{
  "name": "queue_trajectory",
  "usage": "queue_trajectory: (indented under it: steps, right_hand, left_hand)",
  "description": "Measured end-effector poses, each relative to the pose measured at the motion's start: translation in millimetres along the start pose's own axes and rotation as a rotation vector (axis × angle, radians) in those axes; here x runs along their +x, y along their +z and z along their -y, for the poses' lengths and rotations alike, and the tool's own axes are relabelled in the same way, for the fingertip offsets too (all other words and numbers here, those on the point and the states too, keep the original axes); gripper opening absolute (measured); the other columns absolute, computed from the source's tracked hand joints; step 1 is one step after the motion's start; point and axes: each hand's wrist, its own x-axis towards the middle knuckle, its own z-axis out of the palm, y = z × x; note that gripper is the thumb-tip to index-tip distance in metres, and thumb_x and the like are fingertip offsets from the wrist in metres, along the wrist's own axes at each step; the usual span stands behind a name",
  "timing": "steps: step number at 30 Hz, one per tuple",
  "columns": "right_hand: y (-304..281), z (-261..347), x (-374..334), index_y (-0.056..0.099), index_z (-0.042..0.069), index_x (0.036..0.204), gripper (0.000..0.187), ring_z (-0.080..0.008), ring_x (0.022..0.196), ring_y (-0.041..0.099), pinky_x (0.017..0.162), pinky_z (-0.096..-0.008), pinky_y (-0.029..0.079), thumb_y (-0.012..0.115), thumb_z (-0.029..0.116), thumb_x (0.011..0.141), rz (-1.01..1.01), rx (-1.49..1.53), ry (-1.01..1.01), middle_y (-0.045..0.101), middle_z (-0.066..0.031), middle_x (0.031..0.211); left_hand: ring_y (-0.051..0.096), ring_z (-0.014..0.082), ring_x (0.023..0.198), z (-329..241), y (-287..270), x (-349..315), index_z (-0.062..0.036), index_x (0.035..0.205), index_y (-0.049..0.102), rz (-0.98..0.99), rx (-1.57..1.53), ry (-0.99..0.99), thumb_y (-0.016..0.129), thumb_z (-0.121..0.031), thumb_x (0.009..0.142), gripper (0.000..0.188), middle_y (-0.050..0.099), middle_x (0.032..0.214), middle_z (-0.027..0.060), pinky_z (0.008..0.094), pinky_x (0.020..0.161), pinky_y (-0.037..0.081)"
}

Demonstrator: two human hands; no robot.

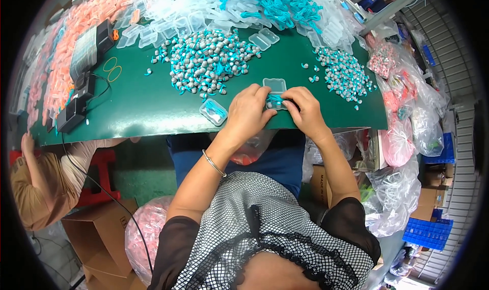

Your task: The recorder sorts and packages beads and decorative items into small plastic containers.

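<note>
Near the table's front edge, a small clear plastic case (274,85) lies with its lid raised on the far side. Teal cord and grey pieces show in its lower half. My left hand (248,110) grips the case's left side, fingers curled over the edge and thumb at the near side. On the opposite side my right hand (305,111) is closed on the case, its thumb and fingertips pressing at the contents. Both hands partly hide the case. Just left of my left hand lies another clear case (213,111) with teal cord inside.
Beyond my hands is a heap of grey-and-teal plug-like pieces (204,60), with a smaller pile (344,76) at right. Teal cords (275,4) and clear cases (173,27) cover the back. Black devices (76,106) stand at left near another person's arm (38,173).
</note>
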Motion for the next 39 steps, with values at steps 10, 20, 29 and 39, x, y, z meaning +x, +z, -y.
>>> queue_trajectory:
  steps: [10,20,29,39]
  right_hand:
    - [-5.4,3.6,-5.1,0.064,0.002,0.100,0.022,-0.0328,0.092,0.061,0.080,-0.0406,0.050,0.064,-0.005,0.079,-0.019,-0.125,-0.050,0.065,-0.0128,0.096]
    - [-2.1,-31.6,24.6,0.063,0.002,0.115,0.028,-0.0324,0.096,0.061,0.084,-0.0396,0.049,0.062,0.002,0.087,0.106,-0.016,0.111,0.061,-0.0165,0.114]
    - [-5.5,-15.4,10.5,0.066,0.002,0.104,0.025,-0.0265,0.078,0.067,0.069,-0.0340,0.054,0.070,-0.003,0.079,-0.033,0.053,0.066,0.066,-0.0131,0.096]
    - [-5.7,-7.5,-5.2,0.067,0.003,0.107,0.028,-0.0314,0.095,0.067,0.080,-0.0377,0.055,0.066,-0.003,0.080,-0.054,0.041,-0.022,0.069,-0.0160,0.105]
  left_hand:
    - [0.060,0.0330,0.081,-0.4,-1.2,-0.4,-0.0015,0.112,0.060,-0.007,-0.006,0.004,0.081,-0.015,0.071,0.047,0.058,0.090,0.0131,0.0415,0.071,0.049]
    - [0.061,0.0322,0.079,1.1,0.5,-0.8,-0.0018,0.113,0.059,-0.009,0.005,0.012,0.081,-0.015,0.072,0.049,0.058,0.088,0.0123,0.0415,0.069,0.049]
    - [0.061,0.0330,0.080,-5.2,-1.6,-1.1,-0.0056,0.134,0.044,-0.063,-0.082,-0.011,0.083,-0.012,0.070,0.076,0.059,0.085,0.0122,0.0420,0.070,0.050]
    - [0.062,0.0324,0.080,1.0,-4.0,-5.0,0.0001,0.123,0.057,-0.022,-0.096,0.021,0.076,-0.007,0.076,0.051,0.060,0.091,0.0150,0.0409,0.069,0.051]
